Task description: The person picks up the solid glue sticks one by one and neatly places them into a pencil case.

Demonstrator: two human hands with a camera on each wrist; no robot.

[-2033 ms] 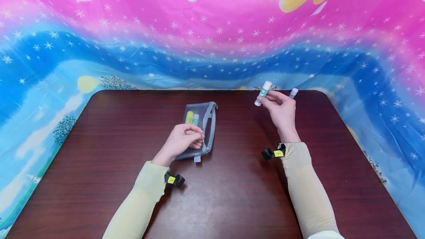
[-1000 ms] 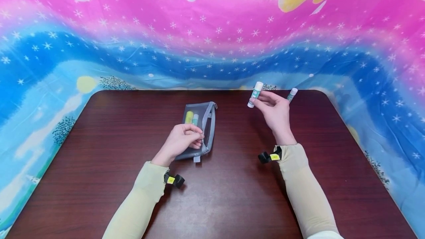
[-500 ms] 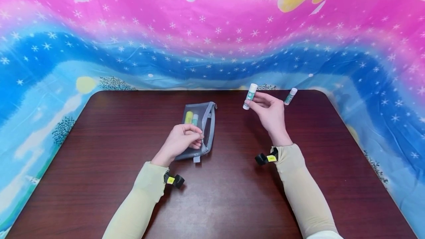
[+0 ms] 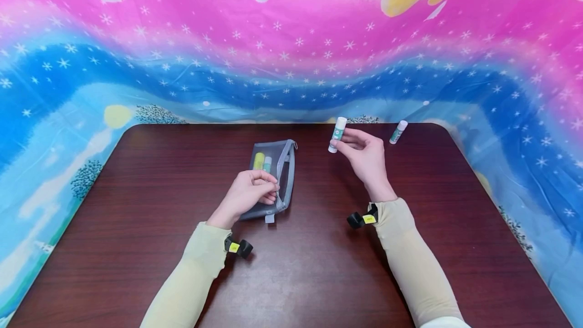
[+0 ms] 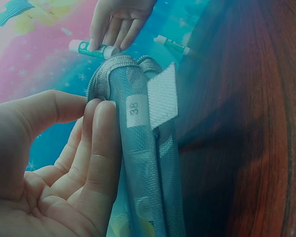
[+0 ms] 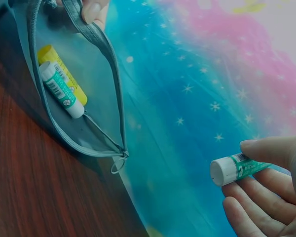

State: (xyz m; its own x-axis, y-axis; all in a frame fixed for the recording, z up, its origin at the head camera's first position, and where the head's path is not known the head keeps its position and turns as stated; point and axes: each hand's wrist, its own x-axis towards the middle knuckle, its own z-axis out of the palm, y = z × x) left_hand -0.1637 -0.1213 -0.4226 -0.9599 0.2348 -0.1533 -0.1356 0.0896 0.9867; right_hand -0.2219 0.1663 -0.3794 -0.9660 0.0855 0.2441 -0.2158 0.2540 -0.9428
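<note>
A grey mesh zip pouch (image 4: 286, 186) lies on the table with its mouth held apart, facing right. My left hand (image 4: 248, 191) pinches the upper edge of that mouth between thumb and finger. Inside, a yellow glue stick (image 6: 71, 81) and a green-and-white glue stick (image 6: 61, 90) lie side by side. To the right of the pouch, my right hand (image 4: 366, 158) holds another green-and-white glue stick (image 4: 337, 134) between thumb and fingers, raised over the table and nearly upright. The right wrist view shows its white end (image 6: 223, 171) pointing toward the pouch.
One more green-and-white glue stick (image 4: 398, 132) stands near the far right part of the brown wooden table (image 4: 291, 277). A colourful printed cloth (image 4: 291, 39) hangs behind the table's back edge. A zip pull ring (image 6: 118, 165) dangles at the pouch's corner.
My right hand has moved left with its glue stick, nearer the pouch, tilting the stick more upright. The standing glue stick behind it has come into full view. My left hand has stayed put.
</note>
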